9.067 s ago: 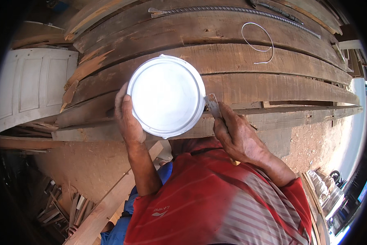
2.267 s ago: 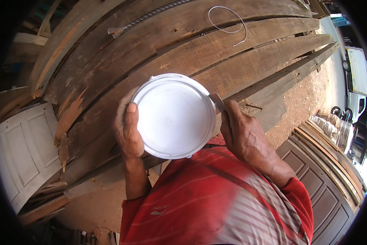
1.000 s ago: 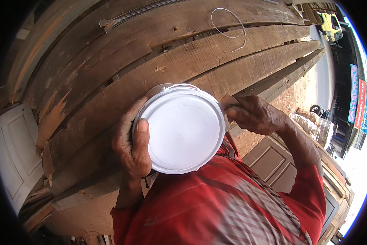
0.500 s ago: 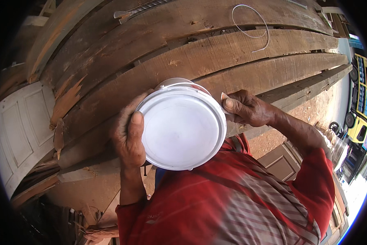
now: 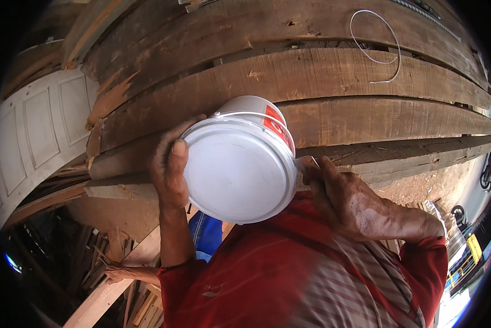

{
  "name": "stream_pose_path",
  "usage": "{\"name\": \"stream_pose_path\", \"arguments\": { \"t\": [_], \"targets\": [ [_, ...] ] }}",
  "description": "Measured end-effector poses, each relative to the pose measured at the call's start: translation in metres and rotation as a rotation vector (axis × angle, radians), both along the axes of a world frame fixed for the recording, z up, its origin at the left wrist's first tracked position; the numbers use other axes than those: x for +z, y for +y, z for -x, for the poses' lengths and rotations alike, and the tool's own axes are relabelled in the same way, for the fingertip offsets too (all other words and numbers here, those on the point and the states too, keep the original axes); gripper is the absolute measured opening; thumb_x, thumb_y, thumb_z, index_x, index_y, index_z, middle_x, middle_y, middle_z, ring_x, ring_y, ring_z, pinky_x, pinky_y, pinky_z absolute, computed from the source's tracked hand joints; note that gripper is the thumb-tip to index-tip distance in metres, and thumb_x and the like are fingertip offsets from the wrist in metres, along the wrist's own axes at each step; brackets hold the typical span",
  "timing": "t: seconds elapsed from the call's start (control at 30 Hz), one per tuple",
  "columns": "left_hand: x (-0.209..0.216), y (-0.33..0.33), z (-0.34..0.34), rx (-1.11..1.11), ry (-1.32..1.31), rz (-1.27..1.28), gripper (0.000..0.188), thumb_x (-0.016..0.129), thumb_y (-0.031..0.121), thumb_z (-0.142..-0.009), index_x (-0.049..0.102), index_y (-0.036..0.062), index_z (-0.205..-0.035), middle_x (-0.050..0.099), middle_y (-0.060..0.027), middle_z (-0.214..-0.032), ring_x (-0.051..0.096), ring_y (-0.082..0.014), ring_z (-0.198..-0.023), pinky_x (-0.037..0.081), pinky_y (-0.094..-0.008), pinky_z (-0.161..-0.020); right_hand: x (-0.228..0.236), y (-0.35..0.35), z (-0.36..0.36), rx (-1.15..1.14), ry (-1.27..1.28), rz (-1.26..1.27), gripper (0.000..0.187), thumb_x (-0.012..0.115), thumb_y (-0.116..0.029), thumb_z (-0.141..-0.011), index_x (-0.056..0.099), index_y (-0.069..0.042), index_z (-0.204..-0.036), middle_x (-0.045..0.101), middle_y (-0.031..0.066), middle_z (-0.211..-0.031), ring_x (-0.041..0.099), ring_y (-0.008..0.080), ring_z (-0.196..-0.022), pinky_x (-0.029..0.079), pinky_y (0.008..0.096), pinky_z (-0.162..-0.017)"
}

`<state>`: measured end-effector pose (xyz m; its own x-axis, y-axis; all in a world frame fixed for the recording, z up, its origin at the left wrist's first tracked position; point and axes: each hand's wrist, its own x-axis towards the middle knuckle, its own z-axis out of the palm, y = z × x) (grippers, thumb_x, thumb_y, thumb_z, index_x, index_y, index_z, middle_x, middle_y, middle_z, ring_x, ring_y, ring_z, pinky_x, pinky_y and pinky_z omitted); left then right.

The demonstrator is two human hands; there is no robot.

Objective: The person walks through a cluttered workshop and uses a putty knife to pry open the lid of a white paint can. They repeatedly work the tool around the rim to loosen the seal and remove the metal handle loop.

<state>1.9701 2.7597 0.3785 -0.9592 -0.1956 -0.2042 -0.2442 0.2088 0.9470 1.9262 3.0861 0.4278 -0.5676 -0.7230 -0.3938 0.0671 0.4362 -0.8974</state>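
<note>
A white plastic bucket point(image 5: 251, 104) is tilted so that its round white lid point(image 5: 237, 172) faces me. Its thin handle lies along the rim, and a red label shows on its side. My left hand point(image 5: 171, 169) grips the bucket's left side, thumb at the lid's edge. At the right edge of the lid is my right hand point(image 5: 349, 205), its fingers pinched on a small thin flat piece point(image 5: 306, 162). The piece is too small and partly covered to name. Whether it touches the rim I cannot tell.
Long wooden planks point(image 5: 322, 71) lie beyond the bucket, with a loop of white wire point(image 5: 400, 54) and a ribbed metal bar point(image 5: 428, 19) on them. A white panel door point(image 5: 37, 136) leans at left. Another person's hand point(image 5: 119, 273) rests near a pale board point(image 5: 100, 300).
The bucket has tilted, bringing its side and red label into sight. My right hand has come lower and turned, still pinching the thin piece. The whole view has shifted.
</note>
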Motion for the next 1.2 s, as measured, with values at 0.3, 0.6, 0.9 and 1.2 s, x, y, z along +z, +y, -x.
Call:
{"name": "stream_pose_path", "arguments": {
  "t": [0.3,0.6,0.9,1.2],
  "targets": [
    [0.002,0.001,0.006,-0.048,0.088,0.018,0.046,0.055,0.033,-0.105,0.069,-0.0045,-0.128,0.072,-0.0195,-0.127,0.068,-0.0263,-0.117,0.051,-0.0401,-0.105,0.012,-0.017,-0.011,-0.113,-0.156,-0.183,0.045,0.051,0.002,-0.101,0.036,0.012,-0.142,0.068,0.0334,-0.102,0.071,0.0489,-0.081,0.056,0.0520,-0.065],
    [0.000,-0.002,0.008,-0.129,0.193,-0.015,0.041,0.055,0.025,-0.105,0.068,-0.0048,-0.130,0.073,-0.0191,-0.124,0.069,-0.0254,-0.114,0.054,-0.0398,-0.100,0.029,-0.040,-0.007,-0.211,0.023,-0.315,0.026,0.050,-0.003,-0.105,0.048,0.010,-0.128,0.067,0.0330,-0.087,0.069,0.0488,-0.076,0.054,0.0532,-0.065],
    [-0.010,-0.010,0.010,-0.123,0.285,-0.036,0.039,0.054,0.022,-0.108,0.065,-0.0052,-0.133,0.072,-0.0185,-0.123,0.068,-0.0252,-0.113,0.053,-0.0399,-0.100,0.027,-0.047,0.020,-0.191,0.246,-0.282,0.024,0.050,-0.019,-0.110,0.057,0.004,-0.112,0.066,0.0261,-0.079,0.070,0.0430,-0.075,0.052,0.0511,-0.067],
    [-0.008,-0.011,0.009,-0.134,0.278,0.005,0.040,0.052,0.024,-0.109,0.066,-0.0052,-0.133,0.073,-0.0184,-0.122,0.069,-0.0249,-0.111,0.054,-0.0393,-0.097,0.053,-0.039,0.008,-0.142,0.104,-0.426,0.025,0.050,-0.018,-0.110,0.057,0.004,-0.118,0.066,0.0261,-0.084,0.069,0.0454,-0.081,0.052,0.0526,-0.071]
  ]
}}
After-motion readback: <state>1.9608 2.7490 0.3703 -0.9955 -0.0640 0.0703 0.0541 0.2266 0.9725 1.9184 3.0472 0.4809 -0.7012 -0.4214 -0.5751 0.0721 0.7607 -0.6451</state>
